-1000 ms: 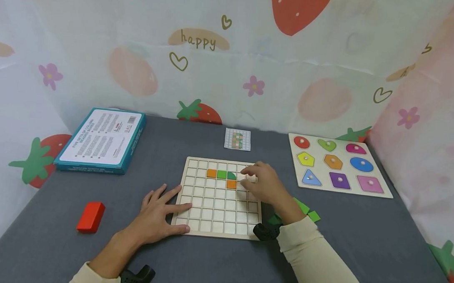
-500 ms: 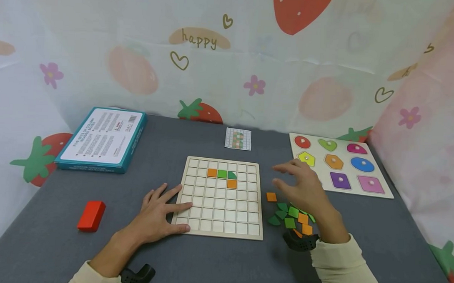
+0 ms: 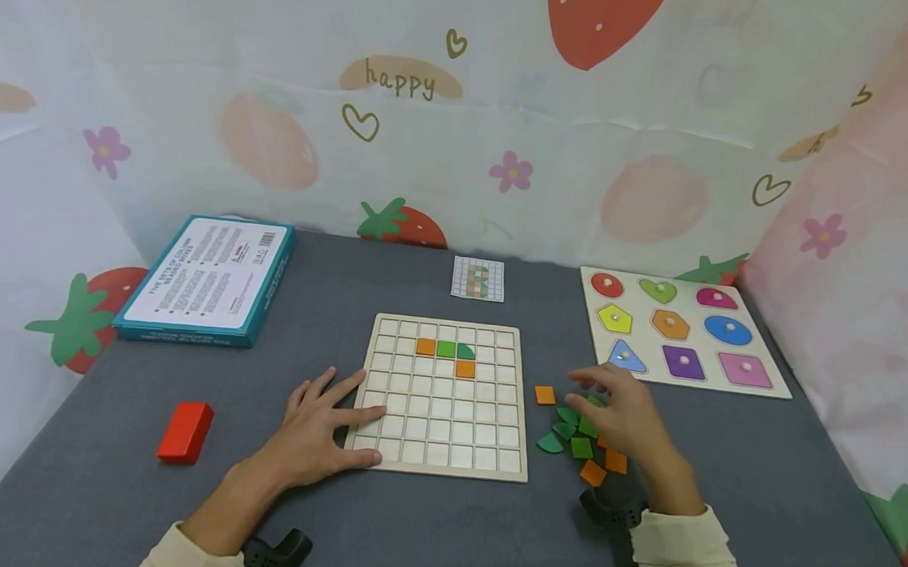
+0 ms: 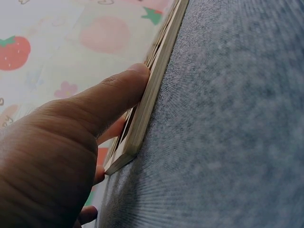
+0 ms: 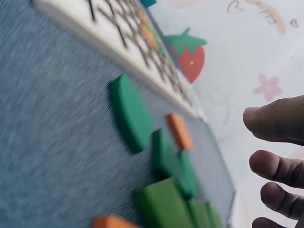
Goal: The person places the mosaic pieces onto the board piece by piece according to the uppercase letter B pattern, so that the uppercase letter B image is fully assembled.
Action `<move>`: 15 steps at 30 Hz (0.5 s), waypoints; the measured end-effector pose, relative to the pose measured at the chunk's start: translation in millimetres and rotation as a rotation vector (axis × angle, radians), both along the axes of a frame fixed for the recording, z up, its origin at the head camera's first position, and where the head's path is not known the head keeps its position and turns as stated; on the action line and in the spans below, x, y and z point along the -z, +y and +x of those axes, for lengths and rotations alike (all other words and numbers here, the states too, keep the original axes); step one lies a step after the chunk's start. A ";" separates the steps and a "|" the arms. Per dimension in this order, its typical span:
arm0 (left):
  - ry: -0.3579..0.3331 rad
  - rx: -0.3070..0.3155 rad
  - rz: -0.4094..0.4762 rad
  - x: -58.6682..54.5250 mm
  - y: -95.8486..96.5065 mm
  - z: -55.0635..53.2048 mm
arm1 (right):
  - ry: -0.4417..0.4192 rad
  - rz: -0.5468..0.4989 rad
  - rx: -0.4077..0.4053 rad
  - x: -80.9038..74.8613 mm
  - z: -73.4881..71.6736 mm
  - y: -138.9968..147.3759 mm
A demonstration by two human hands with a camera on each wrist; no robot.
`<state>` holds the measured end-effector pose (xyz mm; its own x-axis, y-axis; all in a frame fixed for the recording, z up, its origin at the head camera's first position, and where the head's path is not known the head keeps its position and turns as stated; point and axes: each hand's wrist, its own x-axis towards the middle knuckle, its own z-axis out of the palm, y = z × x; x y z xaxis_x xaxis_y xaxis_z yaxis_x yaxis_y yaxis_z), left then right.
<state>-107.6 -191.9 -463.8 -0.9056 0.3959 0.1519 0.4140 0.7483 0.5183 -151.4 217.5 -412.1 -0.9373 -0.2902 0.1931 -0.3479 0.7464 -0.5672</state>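
Observation:
My left hand (image 3: 315, 441) rests with spread fingers on the left edge of a wooden grid board (image 3: 441, 435); in the left wrist view the thumb (image 4: 114, 92) lies on its rim. Set in the grid are an orange square tile (image 3: 425, 347), a green square tile (image 3: 446, 350), a dark green curved tile (image 3: 465, 351) and a second orange tile (image 3: 465, 369). Right of the board, my right hand (image 3: 620, 413) hovers over a pile of loose green tiles (image 3: 581, 448) and orange tiles (image 3: 593, 473), partly hiding them. Its fingers are apart and hold nothing, as the right wrist view shows.
A small pattern card (image 3: 478, 279) lies behind the board. A knobbed shape puzzle (image 3: 685, 333) is at the back right, a teal-edged box (image 3: 191, 278) at the back left. A red block (image 3: 184, 433) lies left of my left hand. One orange tile (image 3: 544, 395) lies apart from the pile.
My right hand has moved from above the board's upper right to the tile pile, lowering over it. The left hand stays in place; the tiles on the board look the same.

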 end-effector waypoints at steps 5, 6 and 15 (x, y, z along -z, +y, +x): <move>-0.004 0.001 -0.001 1.1 1.2 0.5 | -0.037 0.010 0.005 17.0 -3.2 6.6; -0.001 0.003 -0.001 1.1 1.4 0.7 | -0.044 0.014 0.002 19.1 -3.7 7.4; 0.004 0.008 0.008 0.7 -0.3 0.5 | -0.060 0.075 0.019 29.2 -8.2 3.7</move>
